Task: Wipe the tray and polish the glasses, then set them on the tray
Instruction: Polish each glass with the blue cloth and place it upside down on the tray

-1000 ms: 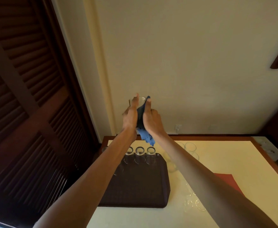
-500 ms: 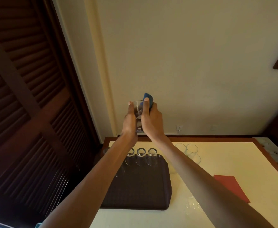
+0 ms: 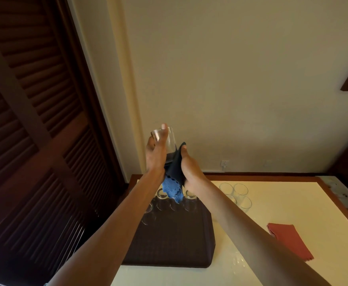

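Above the tray's (image 3: 175,244) far edge, a clear glass (image 3: 170,141) is held up against the wall, slightly tilted. Which end is uppermost cannot be told.

Left hand (image 3: 156,155): grip closed round the glass, with the thumb laid up its side to the top edge.

Right hand (image 3: 191,168): grip closed on a blue cloth (image 3: 173,186), which is pressed against the lower part of the glass by the thumb. That part of the glass is covered by the cloth. The cloth's knitted tail is left hanging below both hands, over the far end of the tray.

Tray: dark brown with a textured surface, laid flat on the bench (image 3: 292,203).

A row of glasses (image 3: 190,195) is stood along the tray's far edge, with more down its left side. These are partly hidden by the left forearm and the cloth, so no count can be given.

Right of the tray, a cluster of glasses (image 3: 240,189) is stood on the bench, one of them partly cut off by the right forearm.

Further right of the tray, a folded red napkin (image 3: 289,240) is laid flat.

Faint glints are seen beside the tray's near right corner, too faint to be identified.
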